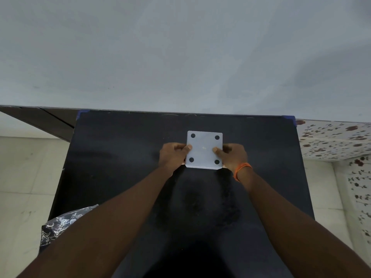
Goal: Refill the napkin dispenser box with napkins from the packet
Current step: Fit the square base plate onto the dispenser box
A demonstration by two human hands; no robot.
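Note:
A square grey napkin dispenser box [204, 149] sits on the black table [120, 157], turned so a flat face with four round black feet points up. My left hand [173, 156] grips its left side, thumb on top. My right hand [233, 156], with an orange band at the wrist, grips its right side the same way. A thin pinkish edge shows under the box at both lower corners. No napkin packet is in view.
The table stands against a pale grey wall [180, 57], with blue tape on its two far corners. A patterned dark cloth [60, 223] lies by the table's near left edge. Floral tiles [337, 141] are on the right and light floor on the left.

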